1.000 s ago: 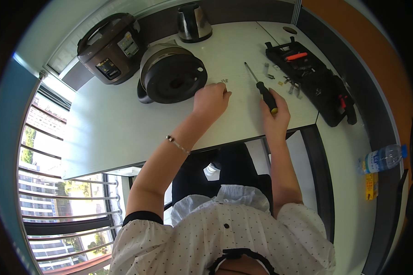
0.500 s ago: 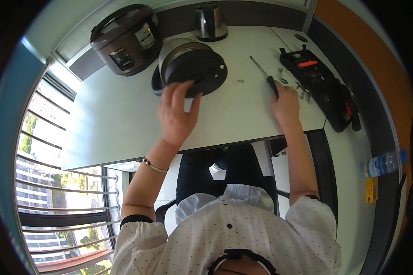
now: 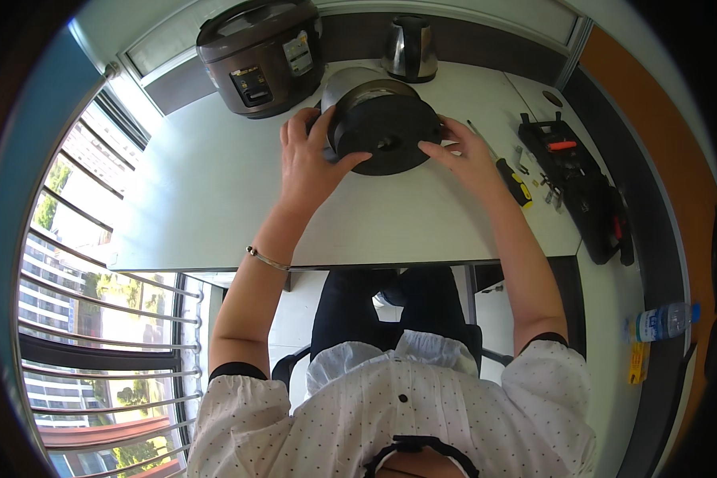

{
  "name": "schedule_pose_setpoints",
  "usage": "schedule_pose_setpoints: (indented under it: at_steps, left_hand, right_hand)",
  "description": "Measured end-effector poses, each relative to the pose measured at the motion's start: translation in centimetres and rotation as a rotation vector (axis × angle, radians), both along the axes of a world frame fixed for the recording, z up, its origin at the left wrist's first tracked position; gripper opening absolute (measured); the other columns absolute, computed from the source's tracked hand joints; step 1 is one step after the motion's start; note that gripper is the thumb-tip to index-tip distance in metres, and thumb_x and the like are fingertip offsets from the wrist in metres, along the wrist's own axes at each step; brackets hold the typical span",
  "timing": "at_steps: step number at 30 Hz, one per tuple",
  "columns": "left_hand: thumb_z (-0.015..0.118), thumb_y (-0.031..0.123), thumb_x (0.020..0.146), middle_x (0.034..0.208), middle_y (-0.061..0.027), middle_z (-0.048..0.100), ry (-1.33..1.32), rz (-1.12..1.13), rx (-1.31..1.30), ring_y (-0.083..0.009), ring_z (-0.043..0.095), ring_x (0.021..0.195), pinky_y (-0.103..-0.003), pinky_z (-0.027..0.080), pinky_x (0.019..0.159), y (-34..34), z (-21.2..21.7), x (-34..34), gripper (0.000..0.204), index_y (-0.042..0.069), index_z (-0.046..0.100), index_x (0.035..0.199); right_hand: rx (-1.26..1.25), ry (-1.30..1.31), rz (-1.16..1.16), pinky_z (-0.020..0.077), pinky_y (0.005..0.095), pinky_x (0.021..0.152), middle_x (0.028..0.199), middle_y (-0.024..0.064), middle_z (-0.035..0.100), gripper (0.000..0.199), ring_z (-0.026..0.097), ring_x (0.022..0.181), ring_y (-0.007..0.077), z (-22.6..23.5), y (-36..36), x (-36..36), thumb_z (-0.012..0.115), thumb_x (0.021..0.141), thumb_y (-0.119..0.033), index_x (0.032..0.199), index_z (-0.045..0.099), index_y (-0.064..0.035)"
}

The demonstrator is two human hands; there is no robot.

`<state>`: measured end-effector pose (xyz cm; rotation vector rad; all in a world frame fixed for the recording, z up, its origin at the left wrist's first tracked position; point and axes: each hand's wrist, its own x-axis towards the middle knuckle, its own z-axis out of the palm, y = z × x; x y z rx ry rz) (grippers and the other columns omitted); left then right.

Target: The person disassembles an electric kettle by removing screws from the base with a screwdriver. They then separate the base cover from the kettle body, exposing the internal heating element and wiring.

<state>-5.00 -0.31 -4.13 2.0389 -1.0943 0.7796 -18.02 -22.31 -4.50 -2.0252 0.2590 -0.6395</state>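
A round pot-shaped appliance [image 3: 384,127] with a steel wall and a black base lies tipped on its side on the white table [image 3: 215,191], its black underside facing me. My left hand [image 3: 311,159] grips its left rim, fingers spread over the black base. On the right rim rests my right hand [image 3: 466,155], holding that edge. A screwdriver [image 3: 508,174] with a black and yellow handle lies on the table just right of my right hand.
A dark brown rice cooker [image 3: 259,52] stands at the back left, a steel kettle [image 3: 410,49] behind the tipped appliance. A black tool case [image 3: 577,183] with bits lies open at the right. A water bottle [image 3: 661,323] lies on the floor to the right.
My right hand has let go of the screwdriver and moved left onto the appliance. My left hand has shifted to its rim, and the appliance is now tipped with its base toward me.
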Motion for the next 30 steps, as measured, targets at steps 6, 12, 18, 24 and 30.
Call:
schedule_pose_setpoints:
  at_steps: [6, 12, 18, 24, 30]
  left_hand:
    - [0.086, 0.024, 0.061, 0.121, -0.0109, 0.047, -0.038, -0.051, -0.045, -0.0322, 0.043, 0.112, -0.043, 0.043, 0.093, 0.3, -0.4, 1.2, 0.072, 0.011, 0.057, 0.125]
    - [0.085, 0.008, 0.056, 0.112, -0.0101, 0.052, 0.048, -0.254, -0.184, -0.0311, 0.047, 0.104, -0.040, 0.044, 0.087, 0.5, -0.9, 2.6, 0.052, 0.006, 0.062, 0.103]
    - [0.077, -0.002, 0.052, 0.101, -0.0090, 0.059, -0.041, -0.388, -0.060, -0.0294, 0.053, 0.095, -0.038, 0.046, 0.079, 2.7, -0.4, 2.8, 0.040, 0.005, 0.060, 0.087]
    - [0.075, 0.000, 0.045, 0.093, -0.0077, 0.063, 0.084, -0.509, 0.086, -0.0281, 0.057, 0.090, -0.037, 0.046, 0.080, 3.6, 0.6, 3.0, 0.034, 0.004, 0.063, 0.076]
    - [0.088, 0.034, 0.037, 0.088, -0.0077, 0.064, 0.208, -0.676, 0.135, -0.0264, 0.058, 0.087, -0.035, 0.047, 0.077, 3.9, 0.8, 3.4, 0.053, 0.004, 0.066, 0.075]
  right_hand:
    - [0.120, -0.028, -0.012, 0.0482, 0.0245, 0.068, 0.096, 0.0065, 0.063, 0.044, 0.057, 0.088, 0.0119, 1.2, 0.9, 0.9, 0.077, 0.077, -0.017, 0.115, 0.063, -0.0014]
    - [-0.321, -0.469, 0.098, 0.0478, 0.0283, 0.068, 0.090, 0.0058, 0.063, 0.046, 0.057, 0.082, 0.0169, -0.4, 1.2, 0.7, 0.081, 0.070, -0.016, 0.111, 0.066, -0.0049]
    - [-0.607, -0.629, 0.241, 0.0476, 0.0318, 0.065, 0.090, 0.0076, 0.062, 0.049, 0.058, 0.078, 0.0240, -1.0, 1.5, -0.1, 0.083, 0.061, -0.017, 0.105, 0.066, -0.0052]
    - [-0.675, -0.602, 0.360, 0.0475, 0.0305, 0.056, 0.084, 0.0052, 0.060, 0.049, 0.058, 0.073, 0.0236, -0.9, 1.9, -0.4, 0.080, 0.055, -0.020, 0.101, 0.066, -0.0078]
    - [-0.725, -0.539, 0.435, 0.0494, 0.0308, 0.058, 0.083, 0.0040, 0.060, 0.050, 0.059, 0.075, 0.0231, -0.8, 2.3, -0.9, 0.080, 0.051, -0.020, 0.098, 0.067, -0.0085]
